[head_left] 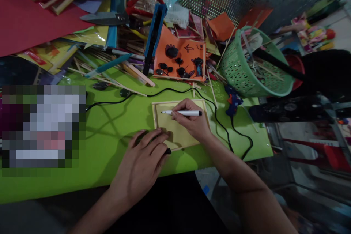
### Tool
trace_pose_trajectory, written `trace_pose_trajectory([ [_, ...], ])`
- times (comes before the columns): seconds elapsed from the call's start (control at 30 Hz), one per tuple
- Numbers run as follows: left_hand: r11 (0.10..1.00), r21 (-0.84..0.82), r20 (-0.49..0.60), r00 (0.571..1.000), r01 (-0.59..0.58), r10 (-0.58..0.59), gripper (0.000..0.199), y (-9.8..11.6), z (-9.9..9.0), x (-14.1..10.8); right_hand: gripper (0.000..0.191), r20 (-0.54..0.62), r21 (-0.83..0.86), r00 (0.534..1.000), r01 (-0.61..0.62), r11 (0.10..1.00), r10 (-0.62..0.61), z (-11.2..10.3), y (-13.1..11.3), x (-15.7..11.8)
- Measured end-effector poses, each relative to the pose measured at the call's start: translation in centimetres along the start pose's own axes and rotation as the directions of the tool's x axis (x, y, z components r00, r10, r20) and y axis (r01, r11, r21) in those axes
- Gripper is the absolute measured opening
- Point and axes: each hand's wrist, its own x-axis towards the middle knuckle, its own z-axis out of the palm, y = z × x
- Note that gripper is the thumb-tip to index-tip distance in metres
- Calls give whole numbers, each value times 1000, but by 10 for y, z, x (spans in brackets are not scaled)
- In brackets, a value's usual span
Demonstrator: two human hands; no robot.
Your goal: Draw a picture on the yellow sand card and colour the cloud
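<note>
My right hand (pixel 193 120) is closed around a white marker (pixel 188 113), its dark tip pointing left over the upper left of a pale yellow card (pixel 183 135). Thin wooden sticks (pixel 154 119) frame the card along its edges. My left hand (pixel 146 157) rests at the card's lower left corner with its fingers stretched over that edge. A small black marker cap (pixel 168 151) pokes out between the thumb and index finger of that hand. No drawn marks can be made out on the card.
Behind the card stands an orange picture (pixel 179 56) with dark stones on it. A black cord (pixel 170 89) crosses the green table (pixel 109 124) near a blue glue gun (pixel 233 100). A green basket (pixel 246 62), scissors (pixel 117 18), loose sticks and coloured paper crowd the back.
</note>
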Motion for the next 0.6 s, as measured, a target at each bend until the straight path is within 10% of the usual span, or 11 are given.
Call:
trace_pose_trajectory([
  [0.6,1000,-12,-5,1000,9,-9,16,0,1,0,20,-62,3,998,10,1000,-9,1,0,2],
])
